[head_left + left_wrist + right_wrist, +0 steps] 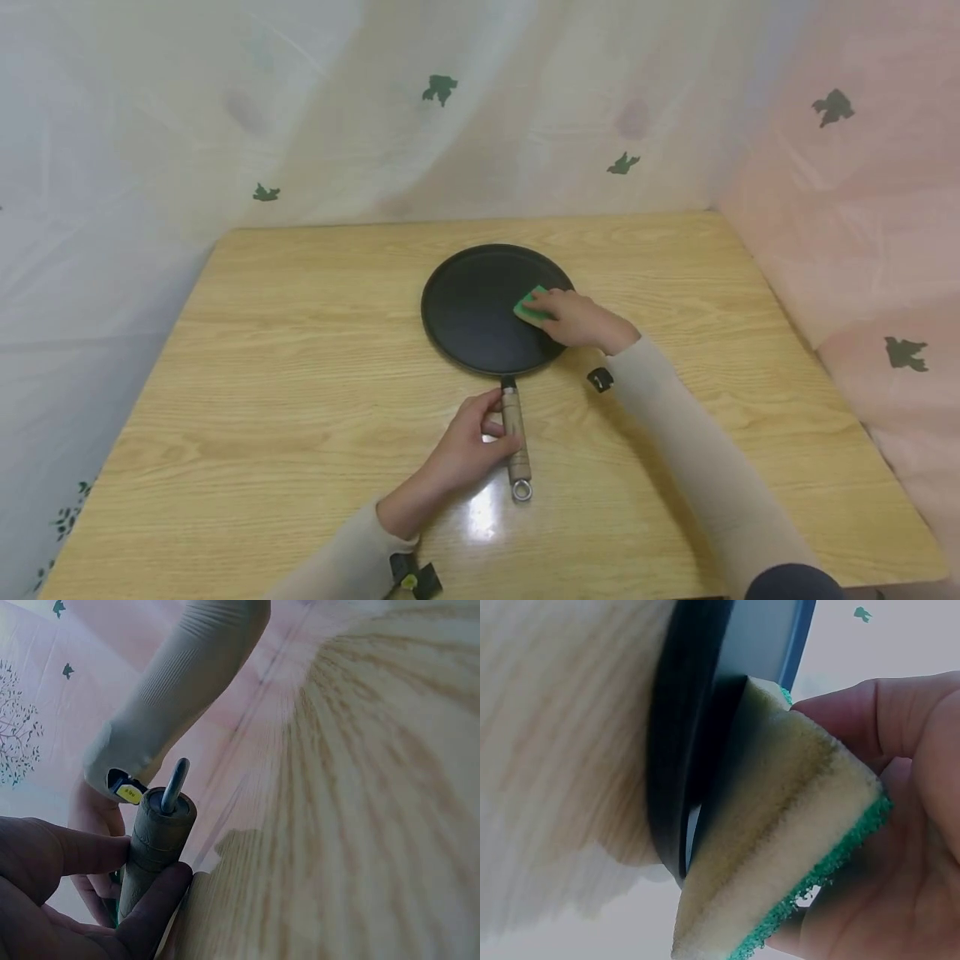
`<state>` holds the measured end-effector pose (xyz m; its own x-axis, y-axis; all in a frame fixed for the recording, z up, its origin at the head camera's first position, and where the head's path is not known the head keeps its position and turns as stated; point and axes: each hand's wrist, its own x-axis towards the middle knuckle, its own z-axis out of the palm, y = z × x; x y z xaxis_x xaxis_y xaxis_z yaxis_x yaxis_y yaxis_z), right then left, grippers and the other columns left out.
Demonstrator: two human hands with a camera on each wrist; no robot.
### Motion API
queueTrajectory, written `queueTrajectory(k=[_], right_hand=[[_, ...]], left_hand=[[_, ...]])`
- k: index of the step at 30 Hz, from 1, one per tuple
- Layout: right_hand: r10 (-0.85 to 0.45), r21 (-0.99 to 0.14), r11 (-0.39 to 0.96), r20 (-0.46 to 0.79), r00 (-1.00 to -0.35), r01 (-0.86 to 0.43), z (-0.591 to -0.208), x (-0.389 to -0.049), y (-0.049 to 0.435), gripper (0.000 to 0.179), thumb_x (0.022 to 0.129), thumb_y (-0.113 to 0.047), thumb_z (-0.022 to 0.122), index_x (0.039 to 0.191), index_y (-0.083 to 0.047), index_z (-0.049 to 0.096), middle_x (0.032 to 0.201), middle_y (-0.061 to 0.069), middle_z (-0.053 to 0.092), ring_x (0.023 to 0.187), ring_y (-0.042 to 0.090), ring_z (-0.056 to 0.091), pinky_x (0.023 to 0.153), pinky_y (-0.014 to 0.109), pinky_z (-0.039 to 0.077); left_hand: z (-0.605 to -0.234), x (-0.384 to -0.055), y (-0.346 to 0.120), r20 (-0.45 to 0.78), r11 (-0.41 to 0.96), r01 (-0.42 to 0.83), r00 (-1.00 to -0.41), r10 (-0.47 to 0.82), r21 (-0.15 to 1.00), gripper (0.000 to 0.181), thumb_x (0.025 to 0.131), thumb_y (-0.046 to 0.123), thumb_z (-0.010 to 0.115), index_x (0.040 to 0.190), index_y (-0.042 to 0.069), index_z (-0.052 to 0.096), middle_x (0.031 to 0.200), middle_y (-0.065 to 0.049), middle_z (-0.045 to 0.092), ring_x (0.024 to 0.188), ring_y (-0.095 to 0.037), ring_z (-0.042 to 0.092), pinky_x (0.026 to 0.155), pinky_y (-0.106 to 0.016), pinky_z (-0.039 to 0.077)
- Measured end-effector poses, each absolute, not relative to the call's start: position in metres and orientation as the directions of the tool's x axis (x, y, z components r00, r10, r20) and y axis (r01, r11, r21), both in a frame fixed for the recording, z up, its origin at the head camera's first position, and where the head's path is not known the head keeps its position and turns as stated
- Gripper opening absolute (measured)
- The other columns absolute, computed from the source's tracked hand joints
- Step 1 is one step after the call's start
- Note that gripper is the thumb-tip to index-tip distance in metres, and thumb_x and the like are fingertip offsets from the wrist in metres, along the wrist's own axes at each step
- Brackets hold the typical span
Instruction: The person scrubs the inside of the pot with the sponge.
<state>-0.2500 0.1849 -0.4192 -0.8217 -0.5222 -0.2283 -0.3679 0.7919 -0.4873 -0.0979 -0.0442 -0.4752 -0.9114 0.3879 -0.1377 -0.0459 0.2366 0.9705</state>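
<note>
A flat black round pan [480, 308] lies on the wooden table, its wooden handle [514, 425] pointing toward me and ending in a metal ring [522, 490]. My left hand [468, 442] pinches the handle between thumb and fingers; the left wrist view shows the grip on the handle [161, 832] from its ring end. Over the right part of the pan, my right hand [573, 318] holds a sponge [531, 306], green on its upper side. In the right wrist view the pale sponge [780, 817] is tilted against the pan's rim [682, 742], its green scouring layer facing the palm.
The light wood table [300, 375] extends on all sides of the pan. Pale cloth with green bird shapes hangs behind it [487, 150] and a pinkish cloth [862, 208] on the right. A dark rounded object [793, 583] shows at the bottom right edge.
</note>
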Motion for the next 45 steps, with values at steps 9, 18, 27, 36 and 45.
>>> queueTrajectory(k=[9,18,27,36,45], right_hand=[[-0.527,-0.440,0.798,-0.177,-0.831,-0.413,-0.424,-0.226,0.183,0.047,0.105,-0.007,0.053,0.152,-0.001,0.054,0.163,0.028,0.035,0.152,0.051,0.029,0.113,0.081,0.024],[-0.561,-0.430,0.769,-0.099,-0.822,-0.473,-0.428,-0.207,0.182,0.047,0.101,-0.003,0.054,0.147,0.001,0.059,0.159,0.030,0.042,0.149,0.051,0.036,0.104,0.082,0.036],[-0.597,-0.448,0.730,-0.050,-0.801,-0.517,-0.433,-0.197,0.178,0.047,0.098,-0.002,0.055,0.144,0.001,0.062,0.157,0.029,0.045,0.148,0.050,0.038,0.104,0.083,0.034],[-0.619,-0.445,0.717,-0.052,-0.783,-0.537,-0.430,-0.188,0.162,0.047,0.099,-0.002,0.055,0.146,0.000,0.060,0.157,0.027,0.046,0.150,0.048,0.036,0.107,0.077,0.036],[-0.661,-0.474,0.689,-0.102,-0.744,-0.548,-0.430,-0.197,0.139,0.047,0.104,-0.007,0.052,0.151,-0.003,0.056,0.163,0.023,0.040,0.154,0.045,0.029,0.115,0.072,0.030]], left_hand=[[-0.475,-0.098,-0.045,-0.146,0.238,-0.053,-0.909,0.390,0.970,0.075,0.092,0.005,0.076,0.152,-0.016,0.037,0.137,-0.027,0.050,0.106,-0.031,0.068,0.081,-0.025,0.057],[-0.473,-0.098,-0.045,-0.141,0.236,-0.049,-0.909,0.392,0.971,0.075,0.091,0.005,0.076,0.152,-0.015,0.038,0.137,-0.026,0.050,0.105,-0.030,0.068,0.082,-0.025,0.056],[-0.474,-0.098,-0.045,-0.158,0.248,-0.062,-0.907,0.390,0.967,0.075,0.092,0.006,0.076,0.153,-0.014,0.038,0.138,-0.026,0.050,0.105,-0.030,0.068,0.084,-0.028,0.057],[-0.475,-0.098,-0.046,-0.148,0.233,-0.058,-0.908,0.393,0.971,0.075,0.093,0.006,0.076,0.153,-0.014,0.037,0.140,-0.028,0.049,0.104,-0.029,0.068,0.083,-0.028,0.057],[-0.475,-0.098,-0.045,-0.145,0.237,-0.052,-0.909,0.391,0.970,0.075,0.093,0.006,0.076,0.153,-0.015,0.037,0.140,-0.028,0.049,0.103,-0.030,0.068,0.083,-0.026,0.057]])
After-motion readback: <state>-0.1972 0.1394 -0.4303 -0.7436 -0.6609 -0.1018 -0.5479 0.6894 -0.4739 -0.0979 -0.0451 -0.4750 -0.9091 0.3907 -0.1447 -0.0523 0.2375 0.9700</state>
